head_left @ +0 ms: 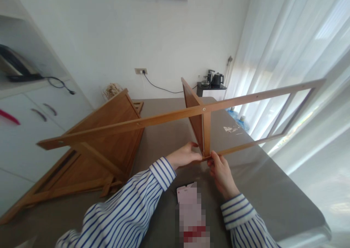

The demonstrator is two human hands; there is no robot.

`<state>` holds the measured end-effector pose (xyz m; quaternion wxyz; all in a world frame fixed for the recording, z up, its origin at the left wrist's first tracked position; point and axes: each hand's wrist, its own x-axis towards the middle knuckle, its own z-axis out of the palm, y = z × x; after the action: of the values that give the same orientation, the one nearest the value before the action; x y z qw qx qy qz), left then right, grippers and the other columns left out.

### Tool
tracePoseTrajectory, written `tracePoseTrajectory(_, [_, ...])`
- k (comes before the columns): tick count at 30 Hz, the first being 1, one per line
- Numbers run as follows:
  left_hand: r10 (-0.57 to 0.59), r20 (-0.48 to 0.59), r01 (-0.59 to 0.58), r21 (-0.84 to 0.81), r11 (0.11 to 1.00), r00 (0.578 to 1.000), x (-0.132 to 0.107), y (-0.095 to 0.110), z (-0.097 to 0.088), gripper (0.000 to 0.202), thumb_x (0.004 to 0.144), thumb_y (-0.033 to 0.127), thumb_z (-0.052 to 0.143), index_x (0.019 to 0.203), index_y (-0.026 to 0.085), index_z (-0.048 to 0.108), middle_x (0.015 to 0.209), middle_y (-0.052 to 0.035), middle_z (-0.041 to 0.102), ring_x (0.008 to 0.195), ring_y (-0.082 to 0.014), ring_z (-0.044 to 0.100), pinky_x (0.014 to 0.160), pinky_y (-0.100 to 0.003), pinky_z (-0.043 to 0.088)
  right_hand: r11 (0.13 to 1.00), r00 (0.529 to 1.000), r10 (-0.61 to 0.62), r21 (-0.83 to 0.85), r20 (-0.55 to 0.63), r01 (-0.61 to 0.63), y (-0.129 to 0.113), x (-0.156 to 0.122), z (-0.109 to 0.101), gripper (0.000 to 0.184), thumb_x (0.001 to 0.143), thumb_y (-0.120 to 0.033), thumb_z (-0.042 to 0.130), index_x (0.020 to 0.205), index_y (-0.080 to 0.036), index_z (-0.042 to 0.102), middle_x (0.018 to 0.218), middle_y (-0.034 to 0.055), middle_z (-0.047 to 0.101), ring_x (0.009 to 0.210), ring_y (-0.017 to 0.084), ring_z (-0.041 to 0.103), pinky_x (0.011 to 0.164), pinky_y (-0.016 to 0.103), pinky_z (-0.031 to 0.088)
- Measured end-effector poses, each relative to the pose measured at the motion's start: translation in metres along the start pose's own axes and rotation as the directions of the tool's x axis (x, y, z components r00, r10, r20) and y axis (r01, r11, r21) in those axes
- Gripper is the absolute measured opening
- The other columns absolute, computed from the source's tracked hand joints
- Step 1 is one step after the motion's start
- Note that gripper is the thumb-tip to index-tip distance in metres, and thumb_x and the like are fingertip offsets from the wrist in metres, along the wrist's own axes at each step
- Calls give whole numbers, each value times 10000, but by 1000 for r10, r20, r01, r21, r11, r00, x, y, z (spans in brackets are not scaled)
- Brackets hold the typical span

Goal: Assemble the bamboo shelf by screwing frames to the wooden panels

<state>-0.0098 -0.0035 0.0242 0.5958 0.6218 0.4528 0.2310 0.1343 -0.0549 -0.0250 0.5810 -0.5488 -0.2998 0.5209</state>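
A long wooden frame [169,116] lies on its side on the table, with a wooden shelf panel [193,107] standing upright across its middle. My left hand [186,155] grips the panel's lower corner, thumb and fingers on either side of it. Right beside it, my right hand [220,169] pinches the lower rail [243,147] at the joint with the panel. Anything small between those fingertips is hidden. A screw head [203,109] shows at the upper joint. Further left rests a larger wooden piece [109,131] with broad panels, partly behind the frame.
A phone-like pink item [187,195], partly pixelated, lies on the grey table [169,142] between my forearms. White cabinets [35,131] stand left. Sheer curtains [279,40] hang right. A kettle [218,79] sits on a small stand at the back, and water bottles [242,121] stand beyond the table edge.
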Motion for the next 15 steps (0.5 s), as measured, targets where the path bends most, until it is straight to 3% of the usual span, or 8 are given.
tracePoseTrajectory(3, [39, 124, -10, -225, 974, 992, 10, 6, 2, 669, 628, 130, 715, 1227, 130, 416, 847, -73, 695, 717, -193, 657, 712, -346, 494, 1000, 1000, -15, 6, 12, 15, -1, 0, 0, 336, 771, -542, 538, 731, -209, 512, 554, -44, 475, 398, 70, 274, 367, 217, 181])
tracePoseTrajectory(5, [42, 154, 4, -287, 958, 987, 14, 6, 3, 749, 607, 118, 743, 1270, 144, 394, 843, -77, 695, 683, -189, 654, 694, -353, 497, 1000, 1000, -25, 5, 19, 25, -1, 0, 0, 331, 775, -540, 529, 726, -213, 512, 549, -40, 480, 401, 79, 284, 372, 225, 187])
tracePoseTrajectory(10, [34, 157, 24, -351, 936, 987, 11, 3, 3, 783, 598, 58, 735, 1296, 134, 392, 815, -74, 704, 708, -185, 661, 733, -345, 501, 1000, 999, -26, 17, 37, 25, 0, 0, -1, 339, 778, -542, 523, 702, -213, 503, 538, -30, 494, 395, 84, 285, 373, 236, 188])
tracePoseTrajectory(15, [-5, 62, 30, -406, 913, 998, 11, 2, 5, 811, 670, 84, 680, 1376, 193, 296, 888, -64, 706, 734, -190, 672, 721, -347, 517, 997, 997, -78, 16, 20, 77, 1, -2, -2, 353, 778, -544, 528, 681, -206, 498, 521, -28, 503, 390, 86, 309, 384, 244, 207])
